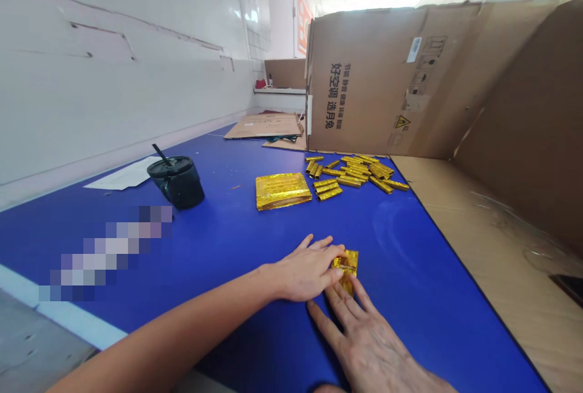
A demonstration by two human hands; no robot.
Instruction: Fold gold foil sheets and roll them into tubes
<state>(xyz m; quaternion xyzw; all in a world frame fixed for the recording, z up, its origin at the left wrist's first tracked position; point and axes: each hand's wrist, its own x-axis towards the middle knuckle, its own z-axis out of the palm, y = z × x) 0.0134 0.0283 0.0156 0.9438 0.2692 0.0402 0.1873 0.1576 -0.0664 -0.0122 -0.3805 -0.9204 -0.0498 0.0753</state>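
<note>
A small piece of gold foil lies on the blue tabletop, partly covered by my hands and with a fold or ridge across its middle. My left hand reaches in from the left, its thumb and index finger closed on the foil's left side while the other fingers spread over the table. From below comes my right hand, palm down with fingers stretched apart; some fingertips touch the lower part of the foil. Beyond them sits a flat stack of gold foil sheets. Several narrow gold foil rolls lie scattered to its right.
A dark lidded cup with a straw stands at left beside a white paper sheet. A large cardboard box rises at the far edge. Flattened cardboard lies at the back, and more cardboard borders the table's right side.
</note>
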